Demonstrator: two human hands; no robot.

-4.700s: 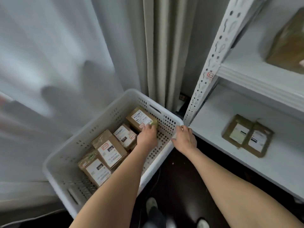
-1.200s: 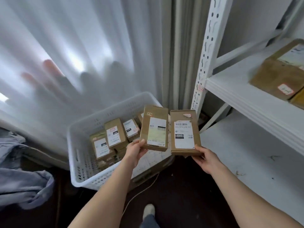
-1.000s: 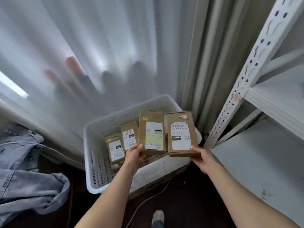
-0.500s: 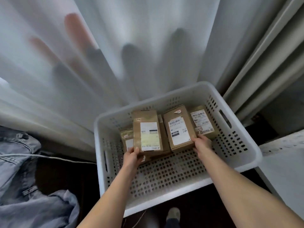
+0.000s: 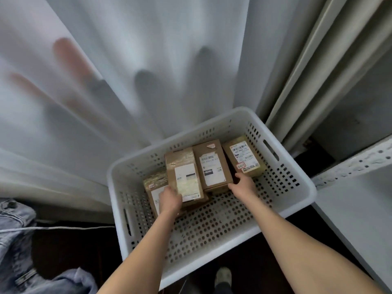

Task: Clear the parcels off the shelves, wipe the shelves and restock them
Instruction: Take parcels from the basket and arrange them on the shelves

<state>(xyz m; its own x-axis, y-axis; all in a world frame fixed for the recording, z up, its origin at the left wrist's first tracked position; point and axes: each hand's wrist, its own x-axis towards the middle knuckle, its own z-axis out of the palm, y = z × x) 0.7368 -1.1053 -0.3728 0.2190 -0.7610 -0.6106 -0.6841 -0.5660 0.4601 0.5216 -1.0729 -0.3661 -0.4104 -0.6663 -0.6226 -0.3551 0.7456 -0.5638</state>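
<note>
Fingers (image 5: 233, 185) at 2 parcels' (image 5: 212, 166) near ends

This looks like a small parcel storage corner inside a lived-in room, not a real warehouse. A white metal shelf (image 5: 360, 219) with a slotted angle rail (image 5: 350, 164) stands at the right. Beside it, on the dark floor (image 5: 70, 247), a white perforated plastic basket (image 5: 176, 139) holds brown cardboard parcels (image 5: 212, 164) with printed shipping labels. A thin white curtain (image 5: 148, 60) and a thicker beige curtain (image 5: 307, 81) hang behind, and a blue denim garment (image 5: 12, 230) lies at the left.
</note>
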